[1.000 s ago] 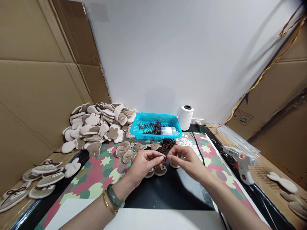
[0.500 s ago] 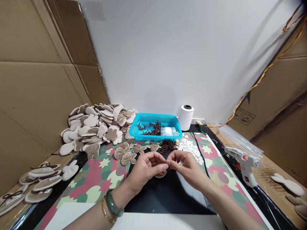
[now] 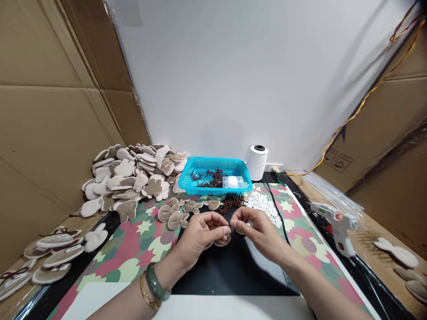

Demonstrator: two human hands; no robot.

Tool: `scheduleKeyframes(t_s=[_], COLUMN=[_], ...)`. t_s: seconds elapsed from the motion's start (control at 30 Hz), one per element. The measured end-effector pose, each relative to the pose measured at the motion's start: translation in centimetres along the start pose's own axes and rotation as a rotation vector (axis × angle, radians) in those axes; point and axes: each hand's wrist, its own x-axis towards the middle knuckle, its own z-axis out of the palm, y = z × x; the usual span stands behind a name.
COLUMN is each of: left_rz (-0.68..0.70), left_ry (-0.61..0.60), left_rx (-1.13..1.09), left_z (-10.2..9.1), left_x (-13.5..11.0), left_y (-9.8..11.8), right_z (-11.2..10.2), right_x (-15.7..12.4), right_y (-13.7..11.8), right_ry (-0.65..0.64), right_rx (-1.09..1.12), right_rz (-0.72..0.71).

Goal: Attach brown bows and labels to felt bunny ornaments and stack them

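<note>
My left hand (image 3: 202, 233) and my right hand (image 3: 255, 229) meet over a black mat (image 3: 227, 271), fingertips pinched together. A thin brown cord (image 3: 231, 229) seems held between them, mostly hidden by my fingers. Under my hands lies a rounded felt piece (image 3: 222, 242), partly covered. A tangle of brown cord pieces (image 3: 231, 203) lies just beyond my fingertips. Several tan felt pieces (image 3: 173, 218) lie to the left of it, and small white tags (image 3: 262, 209) lie to the right. A jade bangle (image 3: 154, 282) and a gold bracelet (image 3: 147, 298) circle my left wrist.
A blue plastic basket (image 3: 213, 190) holds brown cords and a small clear box. Behind it stand a white thread spool (image 3: 257, 162) and a large heap of felt rabbit shapes (image 3: 126, 182). A hot glue gun (image 3: 336, 226) rests at right, on a camouflage-patterned mat's far side.
My hands stay together at the fingertips, shifting only slightly. The whole view has tilted a little as my head moved, and the felt piece below is more covered.
</note>
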Motion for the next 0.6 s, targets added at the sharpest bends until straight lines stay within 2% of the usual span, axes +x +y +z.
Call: scheduleKeyframes(t_s=[0.17,0.33,0.4,0.5,0.6], left_rz=[0.049,0.093,0.121,0.148,0.148], left_ry=[-0.036,0.003,0.051,0.096,0.087], left_rx=[0.108,0.245,0.245,0.233,0.242], left_z=[-1.1,-1.2,-1.0,-0.6,0.0], left_x=[0.5,1.0,1.2,1.3,1.7], left_y=[0.9,-0.2,-0.5,-0.6,-0.3], right_z=[-0.8,-1.0,-1.2,-1.5,-1.6], right_x=[0.4,0.4,0.1,-0.5,-1.1], right_y=[0.9,1.1,0.8,0.5,0.7], right_ry=[-0.033,-0.012,0.066,0.204,0.259], right_rx=[0.031,0.028,-0.023,-0.225,-0.415], right_rz=[0.035,0.031,-0.021,-0.156,-0.292])
